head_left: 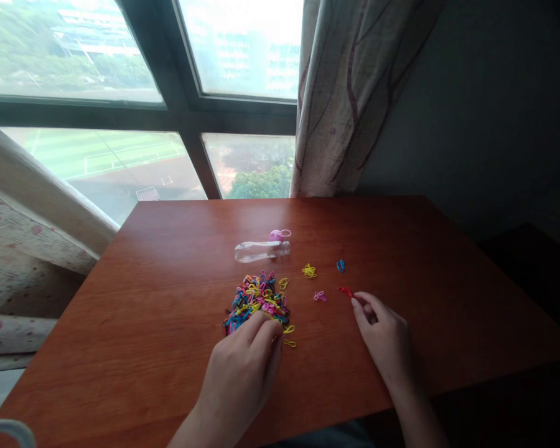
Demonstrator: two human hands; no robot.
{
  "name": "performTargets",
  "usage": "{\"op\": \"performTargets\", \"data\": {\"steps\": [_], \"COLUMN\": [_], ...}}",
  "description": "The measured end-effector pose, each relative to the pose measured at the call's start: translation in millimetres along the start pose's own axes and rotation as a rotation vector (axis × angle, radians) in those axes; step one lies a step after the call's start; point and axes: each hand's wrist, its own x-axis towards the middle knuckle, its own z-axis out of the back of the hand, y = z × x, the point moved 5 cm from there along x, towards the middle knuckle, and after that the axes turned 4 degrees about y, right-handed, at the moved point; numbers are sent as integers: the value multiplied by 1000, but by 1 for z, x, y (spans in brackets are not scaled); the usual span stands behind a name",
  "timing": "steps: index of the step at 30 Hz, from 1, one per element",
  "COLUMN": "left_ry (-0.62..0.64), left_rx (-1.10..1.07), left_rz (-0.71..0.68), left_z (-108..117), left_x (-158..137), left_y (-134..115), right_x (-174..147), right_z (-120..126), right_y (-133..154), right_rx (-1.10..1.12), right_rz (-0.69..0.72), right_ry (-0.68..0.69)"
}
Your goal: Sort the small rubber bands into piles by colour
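A mixed heap of small pear-shaped safety pins (259, 297) in yellow, blue, pink, red and black lies mid-table. Over its near edge is my left hand (245, 361), fingers closed in a pinch; the fingertips are hidden, so what they hold cannot be made out. A yellow safety pin (289, 329) lies right beside them. To the right, my right hand (385, 333) pinches at a small cluster of red safety pins (345, 291) with thumb and forefinger. Near it are little groups of yellow pins (309, 270), pink pins (320, 296) and blue pins (340, 266).
Behind the heap, a clear plastic bottle (256, 251) lies on its side, with a pink cap with a loop (279, 235) just beyond it. The brown wooden table (168, 267) reaches to the window (182, 115). Curtains (331, 93) hang at both sides.
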Motion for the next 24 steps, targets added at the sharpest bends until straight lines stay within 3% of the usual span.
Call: {"op": "performTargets", "data": {"steps": [4, 13, 24], "left_ry": [54, 294, 397], "left_rx": [89, 258, 265], "left_rz": [-15, -76, -105], "left_z": [1, -22, -48], "left_x": [31, 114, 126], "left_y": [-4, -13, -7], "right_x": [-5, -7, -7], "right_z": [1, -6, -2], "right_y": [7, 14, 14], "right_rx": [70, 183, 197], "right_rz": [10, 89, 87], "right_ry": [-33, 76, 53]}}
